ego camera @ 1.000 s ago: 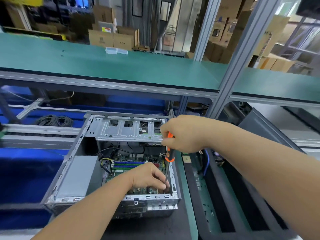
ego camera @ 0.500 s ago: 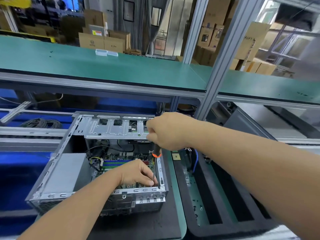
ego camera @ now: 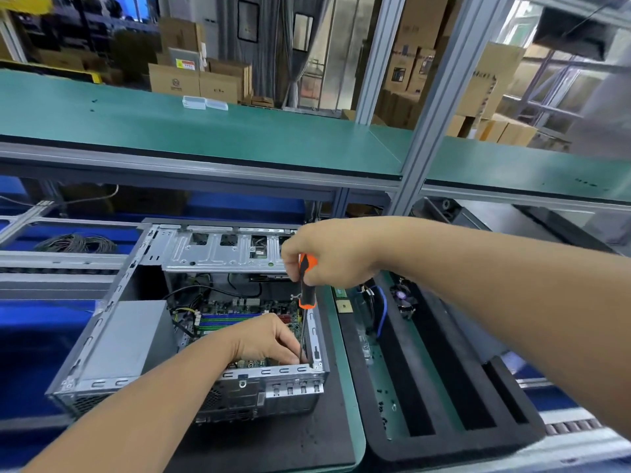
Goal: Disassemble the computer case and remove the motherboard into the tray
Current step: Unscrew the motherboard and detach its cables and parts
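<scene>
The right hand (ego camera: 333,254) grips the orange-and-black handle of a screwdriver (ego camera: 306,285), fingers curled round its top, holding it upright. The thin shaft runs straight down from the handle into the near right corner of the open case (ego camera: 102,336). Directly below the right hand, the left hand (ego camera: 269,339) reaches inside the case with its fingers bent and bunched at the foot of the shaft, fingertips touching or pinching it (which one cannot be told, since the tip itself is hidden behind them).

The motherboard (ego camera: 239,312) lies flat in the bottom of the case, under and just beyond the left hand, its green and blue slots showing past the knuckles. Left of the left forearm a grey power supply (ego camera: 126,339) fills the case's left side. Beyond both hands, a metal drive bracket (ego camera: 222,250) spans the far end of the case.

Right of the hands, beneath the right forearm, sits a black tray (ego camera: 444,387) with long slots; a blue cable (ego camera: 382,312) and small parts lie at its far end, close under the right wrist.
</scene>
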